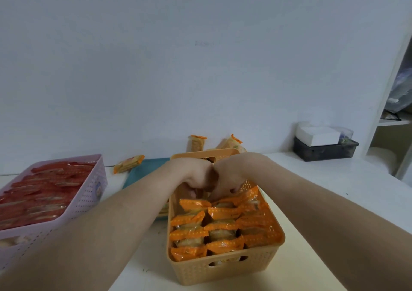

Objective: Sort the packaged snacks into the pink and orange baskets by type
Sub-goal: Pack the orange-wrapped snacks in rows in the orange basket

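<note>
Left hand (194, 177) and right hand (231, 174) touch, fingers curled down among orange packets (220, 212) at the orange basket's (225, 270) far end; grip indiscernible. Loose packet (128, 163) lies beyond-left near the worktop's (312, 190) back edge, long axis crosswise. Left hand nearer.

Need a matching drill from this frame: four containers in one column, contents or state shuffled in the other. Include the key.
Items
1. pink basket
2. orange basket
3. teal tray
4. dark bin

States
a. holds a white box
b. full of red packets
c. left hand and right hand reach into it
d. lies flat between the baskets, partly hidden by a forearm

Pairs: 1-b, 2-c, 3-d, 4-a
</note>
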### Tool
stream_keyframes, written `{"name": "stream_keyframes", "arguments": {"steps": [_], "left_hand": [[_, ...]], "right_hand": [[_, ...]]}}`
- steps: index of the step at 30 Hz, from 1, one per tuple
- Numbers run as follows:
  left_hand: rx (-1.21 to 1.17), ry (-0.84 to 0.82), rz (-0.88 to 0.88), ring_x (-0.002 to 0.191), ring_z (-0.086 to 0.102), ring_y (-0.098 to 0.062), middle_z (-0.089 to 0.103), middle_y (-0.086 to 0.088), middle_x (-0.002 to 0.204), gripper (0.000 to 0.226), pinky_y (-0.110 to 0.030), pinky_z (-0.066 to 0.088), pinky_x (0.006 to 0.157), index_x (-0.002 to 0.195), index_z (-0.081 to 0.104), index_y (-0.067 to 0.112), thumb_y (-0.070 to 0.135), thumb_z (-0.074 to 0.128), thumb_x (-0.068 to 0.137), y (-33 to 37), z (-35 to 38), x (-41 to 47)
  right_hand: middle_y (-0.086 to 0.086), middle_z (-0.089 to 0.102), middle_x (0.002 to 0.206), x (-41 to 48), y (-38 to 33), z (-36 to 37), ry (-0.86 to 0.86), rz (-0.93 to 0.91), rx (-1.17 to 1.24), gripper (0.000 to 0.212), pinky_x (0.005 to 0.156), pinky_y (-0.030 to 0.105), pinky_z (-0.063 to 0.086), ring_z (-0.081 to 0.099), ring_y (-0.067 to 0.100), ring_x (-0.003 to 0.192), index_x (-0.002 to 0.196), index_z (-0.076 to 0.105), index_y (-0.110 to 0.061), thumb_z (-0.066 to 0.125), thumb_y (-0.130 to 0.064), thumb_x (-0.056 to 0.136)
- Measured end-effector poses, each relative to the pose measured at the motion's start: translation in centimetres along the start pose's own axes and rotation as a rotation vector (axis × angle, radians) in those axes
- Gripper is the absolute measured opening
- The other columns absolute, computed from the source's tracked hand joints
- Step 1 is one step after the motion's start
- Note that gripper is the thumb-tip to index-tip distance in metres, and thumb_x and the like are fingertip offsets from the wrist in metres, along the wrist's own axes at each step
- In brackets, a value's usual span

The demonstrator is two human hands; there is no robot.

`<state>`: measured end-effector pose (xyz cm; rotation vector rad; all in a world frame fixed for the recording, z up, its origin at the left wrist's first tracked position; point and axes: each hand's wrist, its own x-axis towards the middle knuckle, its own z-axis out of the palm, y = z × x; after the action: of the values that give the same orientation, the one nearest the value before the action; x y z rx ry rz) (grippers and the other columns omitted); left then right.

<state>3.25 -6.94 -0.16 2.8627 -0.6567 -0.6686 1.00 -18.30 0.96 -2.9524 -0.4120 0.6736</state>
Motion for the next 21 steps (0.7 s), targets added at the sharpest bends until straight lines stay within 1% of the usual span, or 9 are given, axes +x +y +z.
{"name": "stream_keyframes", "arguments": {"steps": [1, 3, 5, 7, 11, 13, 16, 19, 21], "left_hand": [[-0.007, -0.009, -0.002, 0.052, 0.061, -0.015, 0.066, -0.009, 0.09, 0.02, -0.022, 0.048, 0.041, 0.106, 0.063, 0.008, 0.021, 0.063, 0.091, 0.0, 0.4, 0.2], [0.006, 0.006, 0.007, 0.054, 0.059, -0.014, 0.058, -0.003, 0.08, 0.02, -0.02, 0.045, 0.042, 0.11, 0.06, 0.011, 0.02, 0.062, 0.093, 0.1, 1.1, 0.4], [0.114, 0.062, 0.042, 0.064, 0.056, -0.016, 0.048, 0.004, 0.074, 0.025, -0.025, 0.047, 0.053, 0.117, 0.057, 0.007, 0.015, 0.059, 0.093, 0.2, 1.4, 0.6], [0.255, 0.123, 0.059, 0.074, 0.054, -0.02, 0.045, 0.005, 0.075, 0.028, -0.03, 0.046, 0.063, 0.121, 0.054, 0.01, 0.015, 0.058, 0.093, 0.4, 1.6, 0.3], [0.284, 0.178, 0.049, 0.075, 0.055, -0.017, 0.052, 0.006, 0.085, 0.036, -0.027, 0.043, 0.058, 0.127, 0.052, 0.02, 0.022, 0.059, 0.091, 0.3, 1.5, -0.1], [0.189, 0.216, 0.053, 0.073, 0.054, -0.014, 0.053, 0.007, 0.081, 0.04, -0.024, 0.04, 0.056, 0.123, 0.053, 0.02, 0.022, 0.065, 0.085, -0.4, 1.4, -0.3], [0.008, 0.246, 0.058, 0.084, 0.057, -0.015, 0.057, 0.006, 0.091, 0.045, -0.027, 0.049, 0.065, 0.111, 0.048, 0.02, 0.017, 0.076, 0.075, -1.3, 1.3, -1.1], [-0.039, 0.29, 0.077, 0.086, 0.058, -0.016, 0.058, 0.003, 0.096, 0.055, -0.033, 0.055, 0.074, 0.117, 0.046, 0.017, 0.019, 0.078, 0.073, -1.6, 1.3, -2.2], [0.017, 0.336, 0.106, 0.085, 0.057, -0.014, 0.056, 0.006, 0.093, 0.055, -0.029, 0.052, 0.07, 0.12, 0.047, 0.017, 0.022, 0.078, 0.074, -1.7, 1.5, -2.9]], "right_hand": [[0.001, 0.063, 0.095, -0.4, 0.0, -0.1, 0.023, -0.003, -0.03, 0.039, 0.083, 0.032, 0.058, 0.067, 0.019, 0.083, 0.092, 0.06, -0.021, 0.069, -0.057, 0.078], [0.004, 0.063, 0.109, -1.1, 0.0, -0.3, 0.094, 0.008, -0.128, 0.058, 0.085, 0.034, 0.056, 0.065, 0.022, 0.098, 0.109, 0.061, -0.015, 0.068, -0.063, 0.076], [0.009, 0.052, 0.132, -1.1, 0.1, -0.3, 0.199, 0.027, -0.183, 0.083, 0.093, 0.04, 0.051, 0.055, 0.028, 0.116, 0.136, 0.046, -0.012, 0.07, -0.062, 0.074], [0.01, 0.043, 0.143, -0.9, 0.3, -0.2, 0.245, 0.019, -0.147, 0.095, 0.098, 0.04, 0.048, 0.048, 0.03, 0.126, 0.147, 0.027, -0.011, 0.073, -0.053, 0.076], [0.01, 0.054, 0.129, -0.3, 0.6, 0.0, 0.195, -0.01, -0.158, 0.08, 0.083, 0.033, 0.049, 0.055, 0.027, 0.112, 0.148, 0.016, -0.013, 0.067, -0.026, 0.087], [0.012, 0.055, 0.126, 0.1, 0.5, 0.3, 0.245, -0.022, -0.165, 0.073, 0.078, 0.033, 0.048, 0.056, 0.029, 0.108, 0.146, 0.018, -0.013, 0.062, -0.014, 0.088], [0.012, 0.057, 0.121, 0.7, 0.5, 0.8, 0.276, -0.061, -0.084, 0.071, 0.079, 0.037, 0.053, 0.058, 0.029, 0.105, 0.143, 0.02, -0.015, 0.062, -0.007, 0.086], [0.012, 0.053, 0.125, 0.8, 0.5, 1.1, 0.331, -0.144, 0.025, 0.082, 0.085, 0.037, 0.052, 0.057, 0.031, 0.11, 0.146, 0.017, -0.024, 0.062, -0.003, 0.081], [0.01, 0.05, 0.135, 0.3, 0.2, 1.0, 0.338, -0.185, 0.038, 0.091, 0.085, 0.031, 0.046, 0.053, 0.029, 0.118, 0.152, 0.011, -0.027, 0.063, -0.002, 0.081]]}}
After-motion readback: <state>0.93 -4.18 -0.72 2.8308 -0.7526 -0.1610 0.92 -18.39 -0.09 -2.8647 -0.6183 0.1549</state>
